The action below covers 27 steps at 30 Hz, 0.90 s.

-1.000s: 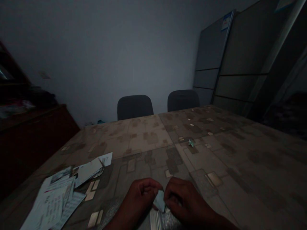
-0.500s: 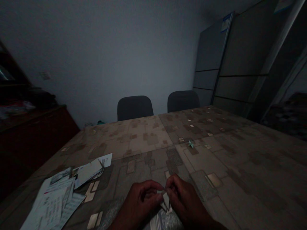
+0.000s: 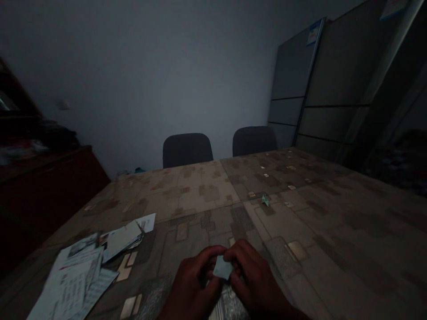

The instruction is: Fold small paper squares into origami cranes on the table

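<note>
Turned the paper (image 3: 223,268) broad-side to view since the earlier frame.
Grasping it with left hand (image 3: 195,279) and right hand (image 3: 252,276); seemingly mid-fold, needing careful creasing next.

The left grip (image 3: 195,282) and right grip (image 3: 251,278) hold pale paper (image 3: 223,268) above a patterned table (image 3: 207,195).

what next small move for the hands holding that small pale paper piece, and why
I'd probably pinch along the right edge of the small pale angular paper piece with the bare right hand: its fingers are at that edge, while the bare left hand steadies the opposite side.
</note>
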Each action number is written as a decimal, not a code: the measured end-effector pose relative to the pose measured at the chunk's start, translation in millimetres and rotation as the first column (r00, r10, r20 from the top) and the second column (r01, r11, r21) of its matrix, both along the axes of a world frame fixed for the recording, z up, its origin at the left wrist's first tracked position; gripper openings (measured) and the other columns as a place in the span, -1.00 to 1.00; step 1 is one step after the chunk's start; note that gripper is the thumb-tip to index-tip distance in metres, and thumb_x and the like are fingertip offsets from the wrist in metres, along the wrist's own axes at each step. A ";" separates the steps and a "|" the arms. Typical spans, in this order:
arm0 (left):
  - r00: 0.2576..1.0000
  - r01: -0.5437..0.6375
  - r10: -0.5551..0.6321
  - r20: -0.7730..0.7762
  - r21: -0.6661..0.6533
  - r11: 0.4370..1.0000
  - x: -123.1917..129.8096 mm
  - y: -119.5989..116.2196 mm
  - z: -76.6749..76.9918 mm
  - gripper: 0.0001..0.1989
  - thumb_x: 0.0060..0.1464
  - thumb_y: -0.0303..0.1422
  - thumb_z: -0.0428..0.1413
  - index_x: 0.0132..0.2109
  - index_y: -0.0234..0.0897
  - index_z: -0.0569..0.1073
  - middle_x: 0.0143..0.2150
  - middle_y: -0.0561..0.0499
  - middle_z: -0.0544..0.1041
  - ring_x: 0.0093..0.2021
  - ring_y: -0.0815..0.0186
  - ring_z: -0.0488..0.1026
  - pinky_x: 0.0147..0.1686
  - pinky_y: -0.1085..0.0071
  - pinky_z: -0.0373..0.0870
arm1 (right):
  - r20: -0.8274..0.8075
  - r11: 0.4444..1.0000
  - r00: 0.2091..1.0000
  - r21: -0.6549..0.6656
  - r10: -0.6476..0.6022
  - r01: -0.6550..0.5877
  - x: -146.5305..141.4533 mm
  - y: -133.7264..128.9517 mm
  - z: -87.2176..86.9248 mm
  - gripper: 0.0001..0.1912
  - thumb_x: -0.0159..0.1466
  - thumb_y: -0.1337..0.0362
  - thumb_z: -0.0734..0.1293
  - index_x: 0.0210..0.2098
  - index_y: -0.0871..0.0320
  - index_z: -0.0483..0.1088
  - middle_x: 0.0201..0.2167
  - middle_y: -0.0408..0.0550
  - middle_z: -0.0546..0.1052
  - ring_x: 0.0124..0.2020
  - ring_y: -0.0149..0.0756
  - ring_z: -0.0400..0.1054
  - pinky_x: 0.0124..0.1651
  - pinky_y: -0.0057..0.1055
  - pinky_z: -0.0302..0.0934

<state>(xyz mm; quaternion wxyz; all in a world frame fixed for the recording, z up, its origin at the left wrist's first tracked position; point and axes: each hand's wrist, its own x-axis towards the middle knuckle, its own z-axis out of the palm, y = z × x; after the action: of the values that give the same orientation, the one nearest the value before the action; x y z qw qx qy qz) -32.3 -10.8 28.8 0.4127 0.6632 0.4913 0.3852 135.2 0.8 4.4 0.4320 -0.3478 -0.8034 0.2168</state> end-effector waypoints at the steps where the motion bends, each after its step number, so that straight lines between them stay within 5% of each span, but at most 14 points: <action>1: 1.000 0.002 -0.002 0.015 -0.003 1.000 -0.2 -0.2 -1.3 -0.60 -0.09 -0.55 0.09 -0.05 -0.23 0.51 -0.19 -0.09 0.65 -0.23 0.14 0.56 -0.22 0.35 0.44 | 0.013 1.000 1.000 0.025 0.000 0.000 -0.3 1.0 0.4 -0.74 0.12 0.54 0.14 -0.23 0.16 0.26 -0.32 -0.02 0.36 -0.31 -0.24 0.28 -0.31 -0.38 0.19; 11: 0.937 -0.164 0.231 0.260 -0.256 0.953 15.5 -1.6 -17.5 -0.53 -0.30 -0.60 0.04 -0.15 -0.36 0.57 -0.23 -0.15 0.67 -0.19 0.09 0.57 -0.19 0.31 0.47 | 0.138 0.909 0.986 0.415 -0.092 0.027 -4.7 6.4 -0.6 -0.79 0.17 0.55 0.10 -0.36 0.15 0.23 -0.50 -0.03 0.39 -0.47 -0.23 0.20 -0.43 -0.38 0.13; 20: 0.930 -0.126 0.195 0.312 -0.230 0.965 16.4 -7.1 -9.7 -0.59 -0.21 -0.51 0.17 -0.10 -0.31 0.57 -0.14 -0.20 0.64 -0.12 0.05 0.55 -0.05 0.20 0.42 | 0.075 0.976 0.997 0.220 -0.016 -0.001 -1.4 7.2 -0.5 -0.76 0.13 0.52 0.11 -0.29 0.16 0.30 -0.40 -0.02 0.41 -0.36 -0.20 0.24 -0.35 -0.33 0.17; 27: 0.882 0.044 0.061 0.467 -0.210 0.977 6.3 -1.7 -18.4 -0.61 -0.10 -0.39 0.24 -0.05 -0.27 0.56 -0.13 -0.19 0.63 -0.16 0.10 0.53 -0.07 0.21 0.38 | 0.015 0.989 0.999 0.145 -0.043 0.040 -2.4 6.5 0.7 -0.77 0.11 0.54 0.14 -0.32 0.15 0.28 -0.41 -0.05 0.38 -0.33 -0.22 0.25 -0.33 -0.36 0.17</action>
<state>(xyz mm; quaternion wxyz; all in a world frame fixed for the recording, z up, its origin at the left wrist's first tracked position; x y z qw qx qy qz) -26.0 -12.5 10.4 0.5868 0.4994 0.4181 0.4812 132.8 7.3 5.1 0.4534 -0.3340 -0.8134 0.1457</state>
